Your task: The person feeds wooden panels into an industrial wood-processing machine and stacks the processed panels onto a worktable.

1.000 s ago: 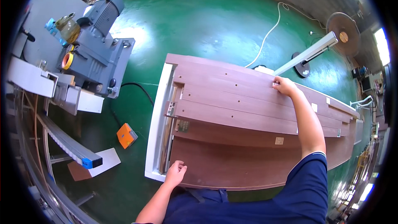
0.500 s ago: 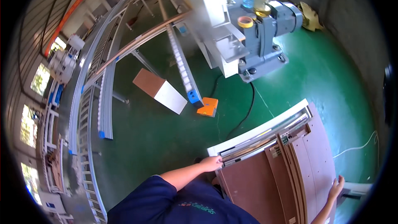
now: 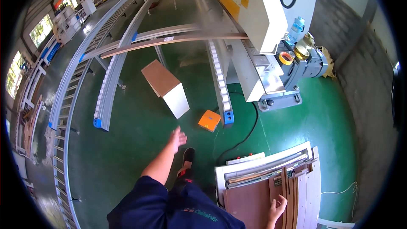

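My left hand (image 3: 177, 139) is held out in the air over the green floor, its fingers apart and nothing in it. Below it and a little to the right, my dark shoe (image 3: 189, 154) shows. My right hand (image 3: 277, 206) hovers at or just above the brown panels (image 3: 248, 201), its fingers loosely bent and no object seen in it; whether it touches them I cannot tell. Beside that hand, several narrow brown strips (image 3: 291, 199) lie on the stack. A white-framed cart or stand (image 3: 220, 174) surrounds the far and left sides of these panels.
Ahead, a long brown strip (image 3: 140, 44) lies across the roller rails (image 3: 221, 82). Below it stand a brown-and-white box (image 3: 165, 80) and an orange box (image 3: 209, 121). A black cable (image 3: 255, 121) curves over the floor. The machine (image 3: 265, 12) and its grey motor (image 3: 316, 63) are ahead right.
My left hand has let go of the white frame's corner and swung forward left. My right hand has moved from the stack's right edge to its middle. My view has shifted, and a shoe shows.
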`<action>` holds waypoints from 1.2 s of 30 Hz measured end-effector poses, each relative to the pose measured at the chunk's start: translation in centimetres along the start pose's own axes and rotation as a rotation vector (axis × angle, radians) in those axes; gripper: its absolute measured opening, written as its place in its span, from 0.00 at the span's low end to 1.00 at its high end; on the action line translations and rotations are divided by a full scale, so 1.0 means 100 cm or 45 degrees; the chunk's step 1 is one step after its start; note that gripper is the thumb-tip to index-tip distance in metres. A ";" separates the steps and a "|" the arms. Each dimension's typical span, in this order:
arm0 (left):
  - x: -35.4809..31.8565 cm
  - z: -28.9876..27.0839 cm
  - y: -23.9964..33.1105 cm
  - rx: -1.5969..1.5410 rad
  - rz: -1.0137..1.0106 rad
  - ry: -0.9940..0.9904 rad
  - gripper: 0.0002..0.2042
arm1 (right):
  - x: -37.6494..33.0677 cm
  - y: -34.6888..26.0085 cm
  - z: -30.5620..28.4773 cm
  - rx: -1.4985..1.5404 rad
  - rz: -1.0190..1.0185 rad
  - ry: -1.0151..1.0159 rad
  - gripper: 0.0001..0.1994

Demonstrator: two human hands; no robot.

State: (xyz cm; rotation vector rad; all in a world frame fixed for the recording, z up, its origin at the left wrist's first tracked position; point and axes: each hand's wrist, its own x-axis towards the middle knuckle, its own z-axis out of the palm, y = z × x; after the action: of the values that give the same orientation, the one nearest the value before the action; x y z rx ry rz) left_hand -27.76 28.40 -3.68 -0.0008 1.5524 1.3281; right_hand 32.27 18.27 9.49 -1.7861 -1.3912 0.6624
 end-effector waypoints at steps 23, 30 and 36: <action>0.195 0.089 0.373 -0.649 0.584 -0.326 0.28 | 0.090 -0.277 0.179 -0.074 -0.018 0.018 0.15; 0.033 0.128 0.292 -0.606 0.501 -0.490 0.27 | 0.156 -0.396 0.214 -0.405 -0.572 -0.213 0.26; -0.122 0.178 0.225 -0.571 0.339 -1.076 0.24 | 0.181 -0.417 0.236 -0.791 -1.219 -0.129 0.34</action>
State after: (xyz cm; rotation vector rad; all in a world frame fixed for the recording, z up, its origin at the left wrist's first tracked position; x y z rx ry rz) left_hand -23.23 42.84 23.60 0.4422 0.5427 1.5754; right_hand -4.81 46.33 30.98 -1.2285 -2.4228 -0.2261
